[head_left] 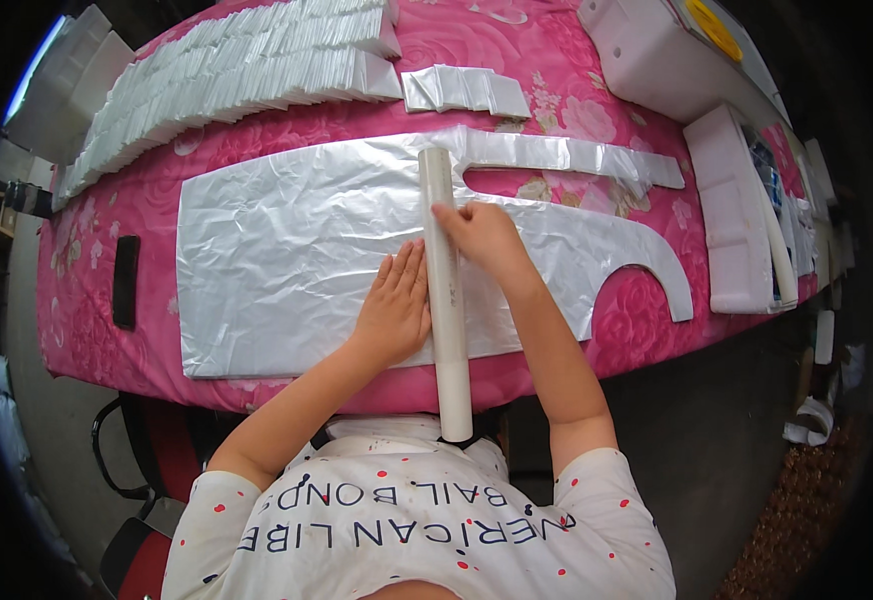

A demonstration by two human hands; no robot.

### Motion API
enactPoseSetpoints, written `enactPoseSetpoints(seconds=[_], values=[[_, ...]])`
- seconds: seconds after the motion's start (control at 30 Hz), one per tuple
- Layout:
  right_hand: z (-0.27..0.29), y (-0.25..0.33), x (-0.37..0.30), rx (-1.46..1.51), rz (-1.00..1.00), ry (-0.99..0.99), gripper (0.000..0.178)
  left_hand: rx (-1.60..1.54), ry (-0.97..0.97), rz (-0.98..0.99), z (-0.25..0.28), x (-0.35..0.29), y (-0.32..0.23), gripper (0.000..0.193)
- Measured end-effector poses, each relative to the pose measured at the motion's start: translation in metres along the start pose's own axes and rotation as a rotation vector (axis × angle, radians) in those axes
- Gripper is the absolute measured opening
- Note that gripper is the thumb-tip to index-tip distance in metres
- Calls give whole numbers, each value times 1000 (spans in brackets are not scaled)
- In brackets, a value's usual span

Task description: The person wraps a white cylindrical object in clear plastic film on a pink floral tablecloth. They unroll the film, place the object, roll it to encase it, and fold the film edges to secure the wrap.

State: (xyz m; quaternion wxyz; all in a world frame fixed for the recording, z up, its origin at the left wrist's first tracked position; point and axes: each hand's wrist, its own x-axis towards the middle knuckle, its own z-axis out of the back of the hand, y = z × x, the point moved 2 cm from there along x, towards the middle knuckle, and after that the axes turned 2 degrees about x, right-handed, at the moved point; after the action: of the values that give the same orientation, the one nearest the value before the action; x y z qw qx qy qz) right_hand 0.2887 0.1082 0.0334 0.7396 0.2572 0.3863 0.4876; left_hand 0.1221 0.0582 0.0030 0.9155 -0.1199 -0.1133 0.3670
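Note:
A thin silvery-white plastic apron (287,240) lies spread on the table, its neck strap (567,158) and curved cut-out toward the right. Across its middle rests a long pale grey pipe (444,310), one end reaching past the table's near edge toward my body. My left hand (394,305) is open and flat on the plastic, fingers together and pointing away, against the pipe's left side. With fingers curled, my right hand (482,235) grips the pipe from its right side, the thumb on top. The fingertips of that hand are partly hidden.
Rows of folded silvery packets (247,65) line the far left, with a few more packets (465,90) beside them. A black bar-shaped object (127,282) lies left of the apron. White foam boxes (722,220) stand at the right edge of the pink flowered tablecloth (77,330).

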Motion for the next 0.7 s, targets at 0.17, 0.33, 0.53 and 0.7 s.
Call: enactPoseSetpoints(seconds=[0.17,0.33,0.53,0.7], values=[[-13,-14,66,914,166,-163,36,-61,18,15,2,3,-2,58],[19,-35,102,1843,121,-117,24,-50,24,18,2,1,-2,59],[167,-122,121,1799,519,127,23,-30,13,9,1,1,-2,59],[244,-124,103,1786,353,-465,33,-20,15,17,2,0,-1,60]])
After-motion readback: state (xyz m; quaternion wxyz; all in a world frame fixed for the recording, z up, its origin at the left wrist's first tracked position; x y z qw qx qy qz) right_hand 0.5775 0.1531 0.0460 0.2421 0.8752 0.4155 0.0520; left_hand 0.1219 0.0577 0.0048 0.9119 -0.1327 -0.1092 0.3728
